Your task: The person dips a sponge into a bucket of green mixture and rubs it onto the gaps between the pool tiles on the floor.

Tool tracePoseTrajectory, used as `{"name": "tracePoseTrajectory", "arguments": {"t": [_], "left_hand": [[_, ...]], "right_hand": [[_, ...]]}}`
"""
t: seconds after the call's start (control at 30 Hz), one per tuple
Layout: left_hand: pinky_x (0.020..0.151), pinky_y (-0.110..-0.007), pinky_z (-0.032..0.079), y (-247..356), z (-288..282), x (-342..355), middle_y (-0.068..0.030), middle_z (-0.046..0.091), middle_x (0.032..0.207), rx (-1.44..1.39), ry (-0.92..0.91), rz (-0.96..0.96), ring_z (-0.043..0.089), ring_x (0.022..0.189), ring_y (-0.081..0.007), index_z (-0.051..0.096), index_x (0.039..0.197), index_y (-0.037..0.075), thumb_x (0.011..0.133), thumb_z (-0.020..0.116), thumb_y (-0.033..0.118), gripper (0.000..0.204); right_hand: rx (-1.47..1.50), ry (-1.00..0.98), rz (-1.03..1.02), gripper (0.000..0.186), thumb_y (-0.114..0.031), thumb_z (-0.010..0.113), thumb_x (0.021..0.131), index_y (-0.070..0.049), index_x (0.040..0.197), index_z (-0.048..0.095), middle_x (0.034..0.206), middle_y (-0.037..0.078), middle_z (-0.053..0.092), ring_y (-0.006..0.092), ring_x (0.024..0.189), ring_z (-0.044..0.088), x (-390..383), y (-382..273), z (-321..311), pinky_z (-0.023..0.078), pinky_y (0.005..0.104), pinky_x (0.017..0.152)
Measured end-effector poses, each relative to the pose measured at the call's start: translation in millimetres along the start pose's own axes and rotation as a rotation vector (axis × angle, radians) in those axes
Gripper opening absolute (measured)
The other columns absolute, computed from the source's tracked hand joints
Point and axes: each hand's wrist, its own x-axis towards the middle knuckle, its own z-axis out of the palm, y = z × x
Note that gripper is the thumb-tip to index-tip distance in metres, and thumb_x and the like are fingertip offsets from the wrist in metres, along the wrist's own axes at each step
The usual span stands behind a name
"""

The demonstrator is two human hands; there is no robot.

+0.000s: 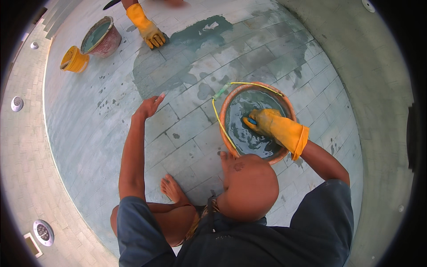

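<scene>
My right hand (262, 122), in a yellow rubber glove, is dipped into an orange bucket (287, 111) of murky grey-green water, its fingers closed on a small blue object (251, 120), perhaps a sponge. The bucket's yellow cord handle, with a green grip (221, 91), leans over its rim. My bare left hand (152, 105) is held over the grey tiles (178, 133) left of the bucket, fingers apart and holding nothing. Wet dark green-grey patches (202, 29) mark the tiles ahead of it.
A co-worker's yellow-gloved hand (149, 31) presses on the tiles at the top. At upper left stand a yellow pail (81, 62) and a stained reddish tub (106, 46) of greenish liquid. Curved walls with round fittings (43, 232) border both sides. My bare feet (171, 187) rest below.
</scene>
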Motion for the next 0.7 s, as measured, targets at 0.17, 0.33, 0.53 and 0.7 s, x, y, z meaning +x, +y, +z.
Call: {"name": "tracePoseTrajectory", "arguments": {"t": [0.17, 0.33, 0.53, 0.7], "left_hand": [[0.111, -0.046, 0.042, 6.8, 27.4, 11.2, -0.0279, 0.061, 0.136, -0.114, 0.056, 0.13, 0.054, 0.133, -0.0424, 0.059, 0.141, 0.006, 0.098, 0.04, 0.073, 0.082], [0.104, -0.046, 0.048, -4.0, 40.8, 12.4, -0.0242, 0.068, 0.126, -0.248, 0.177, 0.217, 0.062, 0.122, -0.0399, 0.061, 0.136, 0.007, 0.1, 0.041, 0.069, 0.075], [0.098, -0.047, 0.05, -12.7, 51.5, -7.3, -0.0209, 0.071, 0.12, -0.242, 0.178, 0.194, 0.065, 0.115, -0.0382, 0.062, 0.135, 0.01, 0.101, 0.041, 0.066, 0.069], [0.096, -0.048, 0.051, -19.4, 55.3, -7.5, -0.0208, 0.071, 0.116, -0.211, 0.148, 0.202, 0.066, 0.113, -0.0379, 0.062, 0.134, 0.012, 0.102, 0.04, 0.065, 0.066]], "right_hand": [[-0.132, 0.026, 0.004, 0.036, -0.043, 0.064, 0.093, -0.01, 0.108, 0.072, 0.1, 0.017, 0.074, 0.0388, 0.095, 0.071, 18.2, 13.5, 42.5, 0.055, 0.0491, 0.083], [-0.181, -0.028, 0.055, 0.037, -0.04, 0.059, 0.096, -0.012, 0.114, 0.072, 0.11, 0.016, 0.073, 0.0382, 0.102, 0.07, 25.9, -2.9, 48.2, 0.053, 0.0509, 0.09], [-0.1, 0.029, 0.064, 0.044, -0.042, 0.045, 0.103, -0.01, 0.112, 0.073, 0.103, 0.02, 0.074, 0.0419, 0.097, 0.069, 14.4, -27.7, 27.0, 0.052, 0.0523, 0.09], [-0.02, 0.062, 0.099, 0.049, -0.045, 0.042, 0.105, -0.008, 0.111, 0.074, 0.102, 0.022, 0.073, 0.0433, 0.096, 0.069, 6.5, -18.3, 19.1, 0.052, 0.0525, 0.089]]}}
